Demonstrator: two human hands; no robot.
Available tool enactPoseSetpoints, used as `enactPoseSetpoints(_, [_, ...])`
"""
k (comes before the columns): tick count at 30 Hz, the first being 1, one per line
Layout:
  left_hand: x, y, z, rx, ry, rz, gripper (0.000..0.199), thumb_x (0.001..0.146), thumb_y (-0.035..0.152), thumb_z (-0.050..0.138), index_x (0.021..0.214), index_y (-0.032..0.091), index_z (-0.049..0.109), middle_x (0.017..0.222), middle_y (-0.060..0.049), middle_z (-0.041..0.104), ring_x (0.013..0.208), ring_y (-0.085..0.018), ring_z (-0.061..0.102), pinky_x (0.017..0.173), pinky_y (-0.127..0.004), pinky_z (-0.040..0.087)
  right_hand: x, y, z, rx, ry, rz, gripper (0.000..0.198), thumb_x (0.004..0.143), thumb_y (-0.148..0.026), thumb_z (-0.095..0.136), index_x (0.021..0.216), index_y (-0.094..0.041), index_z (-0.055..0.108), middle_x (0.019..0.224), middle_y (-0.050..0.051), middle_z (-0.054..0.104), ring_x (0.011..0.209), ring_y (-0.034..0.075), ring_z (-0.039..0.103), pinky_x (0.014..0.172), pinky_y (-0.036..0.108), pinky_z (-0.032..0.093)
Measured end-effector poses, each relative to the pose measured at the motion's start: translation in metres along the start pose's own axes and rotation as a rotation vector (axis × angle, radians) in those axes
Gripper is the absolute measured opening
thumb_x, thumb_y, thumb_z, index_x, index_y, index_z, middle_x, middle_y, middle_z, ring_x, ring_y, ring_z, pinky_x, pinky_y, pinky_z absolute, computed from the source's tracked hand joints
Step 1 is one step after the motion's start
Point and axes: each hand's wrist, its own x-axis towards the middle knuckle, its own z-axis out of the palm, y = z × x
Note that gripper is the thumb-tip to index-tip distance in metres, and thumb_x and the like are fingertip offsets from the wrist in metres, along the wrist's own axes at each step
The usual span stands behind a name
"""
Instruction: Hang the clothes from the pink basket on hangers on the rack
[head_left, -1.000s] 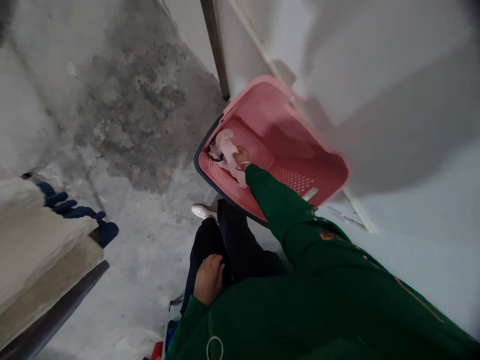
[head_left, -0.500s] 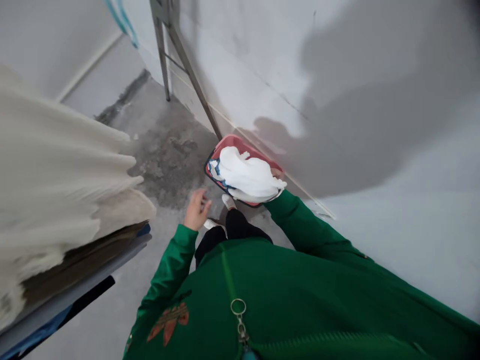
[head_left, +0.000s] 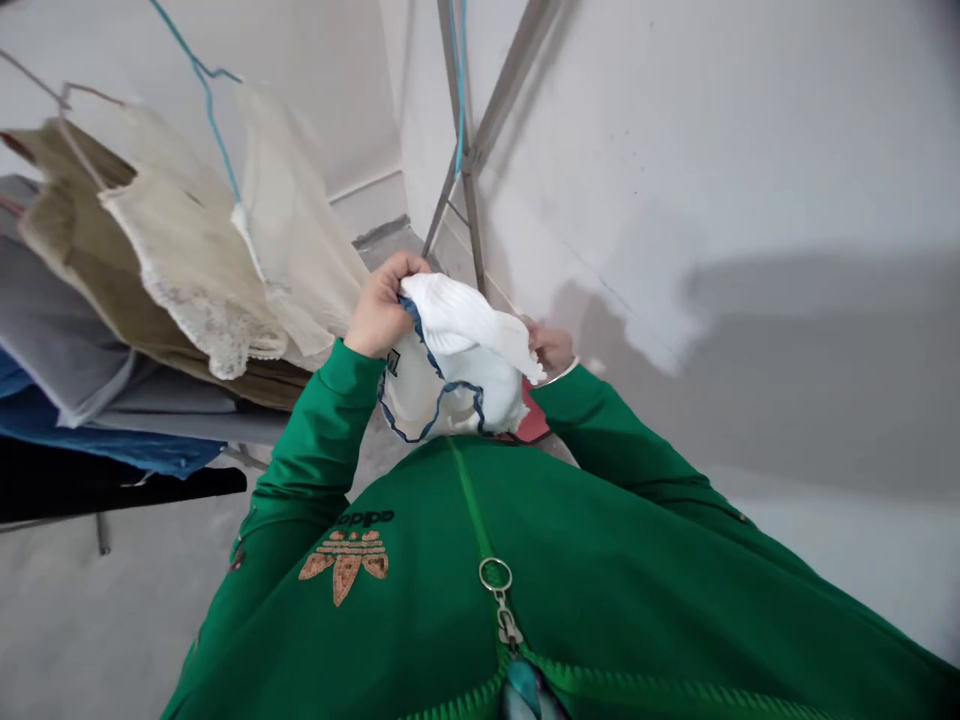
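Bunched white garment (head_left: pixel 469 325) with wavy navy trim is stretched between my hands, in front of my green jacket. My left hand (head_left: pixel 386 305) is closed on its upper left edge. At its right end, my right hand (head_left: pixel 553 348) is closed on the cloth, some fingers hidden behind it. Part of the garment hangs down in loose folds below the hands. Under it, a corner of a pink basket (head_left: pixel 534 415) shows; the cloth hides the rest.
On the left, a row of clothes hangs: a cream top (head_left: pixel 292 210), a lace-edged top (head_left: pixel 187 240), brown, grey and blue pieces. A blue hanger (head_left: pixel 206 90) holds one. Metal rack legs (head_left: pixel 465 170) stand ahead by the white wall (head_left: pixel 750 150) on my right.
The white cloth has come up from the pink basket toward my chest. My left hand, free before, has closed on it. The view has shifted, bringing more hanging clothes into sight.
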Motion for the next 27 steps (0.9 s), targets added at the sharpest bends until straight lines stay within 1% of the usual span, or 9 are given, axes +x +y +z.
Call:
enactPoseSetpoints(5, [0.004,0.056,0.007,0.318,-0.079,0.131,0.012,0.073,0.01,0.059,0.081,0.017,0.055,0.078,0.0,0.058,0.08,-0.017,0.059,0.078,-0.032,0.049,0.014,-0.059,0.011,-0.033,-0.115,-0.306,0.071,0.077,-0.058,0.061,0.134,-0.021,0.042,0.128,0.01,0.056,0.12,0.025,0.054,0.096,0.041,0.049])
enactPoseSetpoints(8, [0.003,0.069,0.012,0.444,-0.116,0.212,0.024,0.069,0.003,0.054,0.087,0.019,0.055,0.081,0.0,0.057,0.08,-0.017,0.059,0.077,-0.032,0.048,0.03,-0.087,0.032,-0.223,-0.065,-0.439,0.068,0.075,-0.049,0.069,0.131,-0.017,0.047,0.126,0.011,0.056,0.124,0.027,0.049,0.105,0.045,0.042])
enactPoseSetpoints(12, [-0.002,0.048,-0.01,0.483,-0.034,0.137,0.031,0.068,0.005,0.055,0.095,0.02,0.054,0.077,0.001,0.052,0.071,-0.014,0.054,0.069,-0.028,0.046,0.046,-0.101,0.047,-0.285,0.08,-0.52,0.03,0.082,-0.03,0.06,0.108,-0.014,0.059,0.101,0.005,0.062,0.102,0.021,0.058,0.098,0.042,0.046])
enactPoseSetpoints(16, [-0.018,0.006,-0.043,0.577,-0.027,-0.112,0.008,0.074,0.015,0.055,0.082,0.018,0.056,0.072,0.001,0.054,0.07,-0.014,0.051,0.068,-0.026,0.043,0.048,-0.104,0.044,-0.185,0.199,-0.548,0.021,0.079,-0.018,0.052,0.098,-0.015,0.061,0.092,0.002,0.061,0.091,0.016,0.058,0.089,0.036,0.049])
enactPoseSetpoints(18, [-0.033,-0.01,-0.057,0.637,0.068,-0.244,0.009,0.071,0.011,0.053,0.075,0.018,0.056,0.068,0.001,0.053,0.071,-0.015,0.052,0.071,-0.026,0.042,0.047,-0.1,0.041,-0.087,0.265,-0.549,0.023,0.077,-0.018,0.051,0.097,-0.017,0.06,0.093,0.002,0.061,0.091,0.016,0.057,0.087,0.034,0.049])
enactPoseSetpoints(20, [-0.05,-0.02,-0.066,0.573,0.28,-0.381,0.015,0.065,0.006,0.053,0.071,0.019,0.056,0.067,0.001,0.052,0.076,-0.016,0.053,0.076,-0.026,0.041,0.045,-0.091,0.038,0.035,0.342,-0.54,0.026,0.074,-0.018,0.052,0.098,-0.018,0.06,0.094,0.002,0.061,0.09,0.015,0.058,0.085,0.032,0.049])
enactPoseSetpoints(23, [-0.075,-0.024,-0.069,0.242,0.555,-0.56,0.01,0.06,0.012,0.055,0.067,0.019,0.056,0.065,0.002,0.051,0.075,-0.016,0.053,0.072,-0.024,0.042,0.042,-0.064,0.029,0.165,0.392,-0.473,0.029,0.07,-0.02,0.055,0.098,-0.018,0.059,0.094,0.002,0.062,0.087,0.016,0.059,0.082,0.03,0.049])
enactPoseSetpoints(25, [-0.088,-0.024,-0.062,0.14,0.568,-0.573,0.007,0.062,0.025,0.056,0.066,0.019,0.054,0.058,0.003,0.048,0.064,-0.015,0.051,0.062,-0.024,0.041,0.042,-0.045,0.02,0.082,0.241,-0.371,0.027,0.071,-0.024,0.055,0.098,-0.017,0.059,0.094,0.004,0.062,0.087,0.016,0.059,0.082,0.03,0.048])
enactPoseSetpoints(27, [-0.095,-0.022,-0.049,0.014,0.544,-0.573,0.02,0.062,0.038,0.056,0.069,0.019,0.053,0.058,0.003,0.05,0.057,-0.014,0.051,0.056,-0.024,0.041,0.042,-0.033,0.01,-0.117,-0.041,-0.26,0.026,0.072,-0.027,0.058,0.096,-0.016,0.061,0.094,0.005,0.064,0.087,0.017,0.06,0.082,0.031,0.048])
